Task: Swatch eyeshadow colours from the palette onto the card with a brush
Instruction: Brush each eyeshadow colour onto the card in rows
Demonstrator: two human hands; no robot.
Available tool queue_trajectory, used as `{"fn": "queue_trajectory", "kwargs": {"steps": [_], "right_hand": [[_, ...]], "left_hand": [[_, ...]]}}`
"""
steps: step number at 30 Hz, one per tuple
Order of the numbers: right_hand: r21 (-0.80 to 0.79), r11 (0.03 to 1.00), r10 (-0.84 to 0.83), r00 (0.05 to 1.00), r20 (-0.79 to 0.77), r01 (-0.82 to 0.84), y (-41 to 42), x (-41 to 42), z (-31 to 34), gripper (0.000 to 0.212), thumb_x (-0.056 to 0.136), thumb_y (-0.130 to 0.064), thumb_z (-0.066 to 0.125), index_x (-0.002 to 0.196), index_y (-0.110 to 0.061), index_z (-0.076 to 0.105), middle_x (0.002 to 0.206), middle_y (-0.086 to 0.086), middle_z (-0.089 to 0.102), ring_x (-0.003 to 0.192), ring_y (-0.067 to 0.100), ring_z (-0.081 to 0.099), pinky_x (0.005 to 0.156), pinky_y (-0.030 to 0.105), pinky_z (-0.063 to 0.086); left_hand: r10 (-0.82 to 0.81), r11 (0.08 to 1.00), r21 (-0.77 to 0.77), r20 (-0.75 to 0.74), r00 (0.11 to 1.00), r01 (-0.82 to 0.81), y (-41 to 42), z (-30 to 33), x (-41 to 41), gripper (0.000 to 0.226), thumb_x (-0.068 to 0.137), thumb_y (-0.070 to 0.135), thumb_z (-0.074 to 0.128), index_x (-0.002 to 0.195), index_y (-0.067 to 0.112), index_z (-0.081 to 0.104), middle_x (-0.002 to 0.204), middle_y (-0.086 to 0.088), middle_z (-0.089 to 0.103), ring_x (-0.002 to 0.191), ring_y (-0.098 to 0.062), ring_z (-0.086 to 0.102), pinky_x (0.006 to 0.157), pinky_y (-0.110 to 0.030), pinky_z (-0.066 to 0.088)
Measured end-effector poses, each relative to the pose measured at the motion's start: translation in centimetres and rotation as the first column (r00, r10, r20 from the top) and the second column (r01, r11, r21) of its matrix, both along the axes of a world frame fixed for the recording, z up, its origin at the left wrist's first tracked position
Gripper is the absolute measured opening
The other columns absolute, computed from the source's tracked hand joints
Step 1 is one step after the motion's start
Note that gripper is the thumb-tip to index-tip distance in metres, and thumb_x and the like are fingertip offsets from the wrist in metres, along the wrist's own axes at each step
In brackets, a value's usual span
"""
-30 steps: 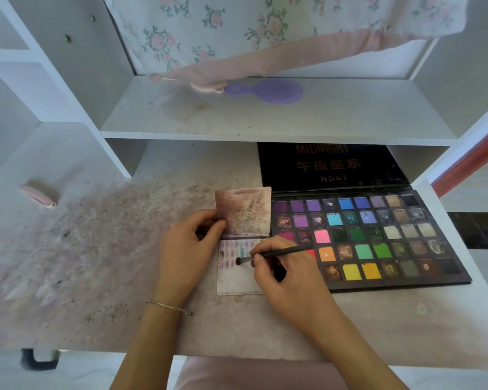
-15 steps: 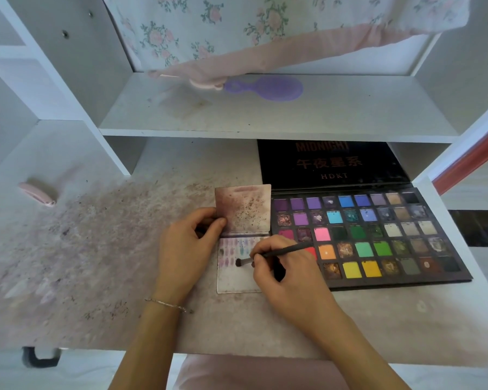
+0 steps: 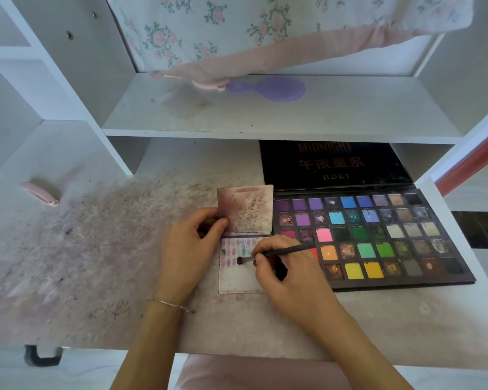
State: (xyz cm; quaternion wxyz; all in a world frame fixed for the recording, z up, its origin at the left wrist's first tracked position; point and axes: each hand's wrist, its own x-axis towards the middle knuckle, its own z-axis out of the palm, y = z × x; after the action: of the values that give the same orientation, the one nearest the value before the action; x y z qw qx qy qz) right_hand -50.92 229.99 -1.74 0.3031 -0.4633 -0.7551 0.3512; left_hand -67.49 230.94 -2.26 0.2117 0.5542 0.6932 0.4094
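Observation:
A large black eyeshadow palette (image 3: 378, 237) lies open on the desk at the right, with several rows of coloured pans. Left of it lies a small white card (image 3: 237, 280) with rows of purple and teal swatches; its stained flap (image 3: 245, 209) stands up behind. My left hand (image 3: 189, 249) pinches the flap's left edge. My right hand (image 3: 285, 274) grips a thin dark brush (image 3: 282, 252), whose tip touches the card beside the swatches. The hand covers the card's right part and the palette's lower left corner.
The desk top (image 3: 96, 263) is dusted with eyeshadow powder. A pink object (image 3: 40, 192) lies at the far left. A shelf above holds a purple hairbrush (image 3: 268, 90) and a floral cloth (image 3: 265, 32). White shelf dividers stand left and right.
The brush tip has made a small stroke on the card. Both hands stay in nearly the same place.

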Motion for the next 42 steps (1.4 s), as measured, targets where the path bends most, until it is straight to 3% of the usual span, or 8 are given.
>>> {"fn": "queue_trajectory", "kwargs": {"steps": [9,14,19,26,30,35,39,42], "right_hand": [[0.011,1.000,0.004,1.000,-0.012,-0.004,0.0,-0.1,0.1,0.007,0.078,-0.029,0.047,0.079,-0.036,0.049,0.076,-0.022,0.051,0.082,0.004,0.052,0.069,0.020,0.046],[0.012,0.997,-0.066,0.977,-0.201,0.070,-0.3,0.2,0.1,0.019,0.080,-0.021,0.051,0.080,-0.040,0.050,0.079,-0.015,0.059,0.079,0.007,0.058,0.067,0.020,0.049],[0.095,0.978,-0.144,0.935,-0.323,0.183,0.0,0.3,0.1,0.022,0.083,-0.019,0.050,0.089,-0.040,0.053,0.084,-0.020,0.058,0.084,0.000,0.059,0.071,0.008,0.045],[0.129,0.971,-0.150,0.932,-0.330,0.202,-0.5,1.7,0.0,0.018,0.084,-0.025,0.046,0.094,-0.035,0.057,0.087,-0.017,0.060,0.087,0.000,0.058,0.073,0.009,0.045],[0.132,0.938,-0.258,0.902,-0.347,0.320,-0.3,4.2,0.2,0.021,0.084,-0.013,0.049,0.089,-0.033,0.056,0.084,-0.014,0.058,0.074,0.002,0.056,0.061,0.009,0.044],[0.085,0.890,-0.413,0.872,-0.265,0.447,0.4,7.4,0.3,0.035,0.089,-0.003,0.050,0.087,-0.038,0.051,0.086,-0.010,0.058,0.079,0.000,0.057,0.061,0.012,0.049],[0.027,0.861,-0.484,0.835,-0.262,0.508,0.7,9.4,0.4,0.030,0.091,-0.009,0.046,0.085,-0.037,0.050,0.081,-0.010,0.060,0.076,-0.001,0.060,0.055,0.022,0.054],[0.036,0.839,-0.516,0.815,-0.263,0.543,0.7,9.9,0.2,0.030,0.092,-0.006,0.046,0.084,-0.035,0.049,0.078,-0.008,0.059,0.074,-0.005,0.060,0.053,0.013,0.050]], "left_hand": [[-0.004,1.000,-0.010,0.003,1.000,0.005,0.0,0.0,0.0,0.014,0.084,0.020,0.063,0.095,0.022,0.069,0.078,0.014,0.066,0.075,-0.002,0.062,0.071,-0.024,0.052],[-0.008,1.000,-0.010,-0.006,1.000,0.008,0.0,-0.1,0.0,0.014,0.084,0.019,0.062,0.095,0.022,0.069,0.076,0.017,0.064,0.073,0.000,0.061,0.068,-0.017,0.048],[-0.007,1.000,-0.018,-0.007,1.000,0.007,0.0,-0.1,-0.1,0.013,0.084,0.020,0.062,0.094,0.025,0.069,0.075,0.019,0.063,0.073,0.002,0.060,0.067,-0.014,0.046],[-0.015,1.000,-0.002,-0.009,1.000,0.015,0.0,-0.2,-0.1,0.013,0.084,0.018,0.062,0.094,0.022,0.069,0.077,0.015,0.065,0.073,0.001,0.060,0.068,-0.015,0.047],[-0.030,0.999,0.010,0.013,0.999,0.030,-0.1,-0.2,-0.1,0.014,0.084,0.014,0.062,0.094,0.023,0.067,0.077,0.024,0.060,0.074,0.013,0.057,0.064,0.001,0.040],[-0.022,1.000,-0.002,0.004,1.000,0.022,0.0,-0.2,-0.2,0.015,0.084,0.016,0.062,0.096,0.021,0.069,0.077,0.023,0.060,0.070,0.007,0.057,0.063,0.000,0.040],[-0.025,1.000,0.009,0.003,1.000,0.025,-0.1,-0.2,-0.1,0.014,0.084,0.016,0.062,0.093,0.025,0.066,0.077,0.025,0.059,0.072,0.014,0.056,0.062,0.000,0.039],[-0.034,0.999,0.011,0.002,0.999,0.034,-0.1,-0.2,-0.2,0.014,0.084,0.015,0.061,0.093,0.025,0.065,0.078,0.024,0.059,0.073,0.017,0.055,0.062,0.002,0.037]]}}
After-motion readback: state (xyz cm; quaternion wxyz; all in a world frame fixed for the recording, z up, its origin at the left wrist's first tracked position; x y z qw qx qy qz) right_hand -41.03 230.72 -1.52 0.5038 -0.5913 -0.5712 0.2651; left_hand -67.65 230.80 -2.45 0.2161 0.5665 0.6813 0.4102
